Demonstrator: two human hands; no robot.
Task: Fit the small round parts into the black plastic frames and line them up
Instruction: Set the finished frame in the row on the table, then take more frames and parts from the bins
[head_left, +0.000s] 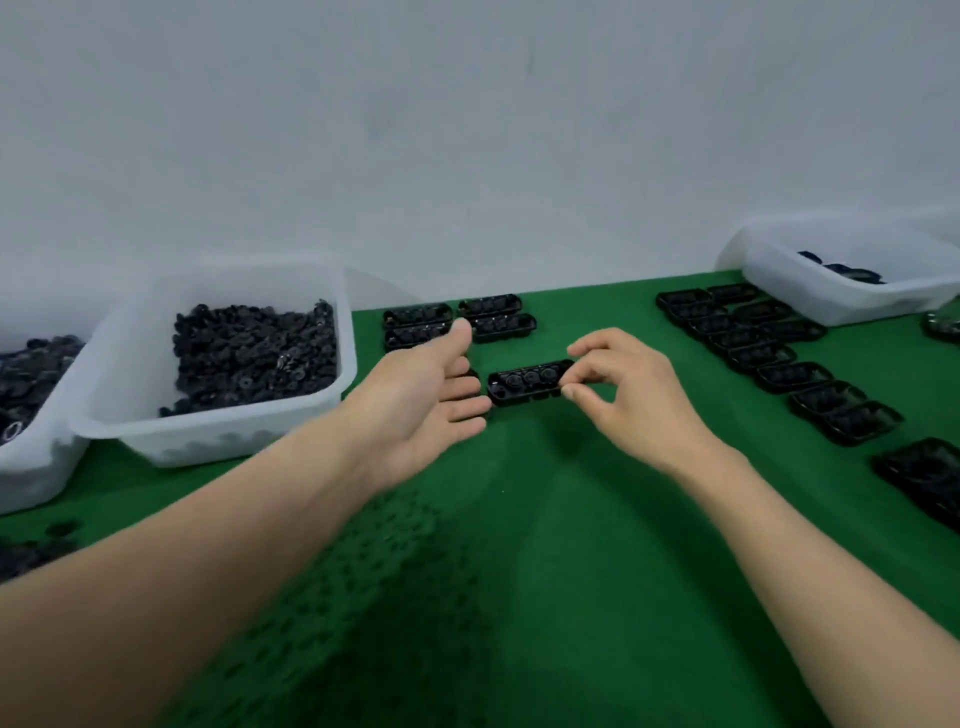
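Forearms reach forward, bare, over the green table (545, 519). The left hand (426, 395) is turned palm inward, thumb up, fingers straight and relaxed, their tips at the left end of a black plastic frame (524, 389); actual contact cannot be told. The right hand (628, 395) pinches the frame's right end between thumb and forefinger, the other fingers curled. The frame is mid-table, with small round parts (530, 375) seated in it. Four more frames (493, 314) sit behind the left thumb, and a white bin (208, 436) of loose parts (254, 353) stands at left.
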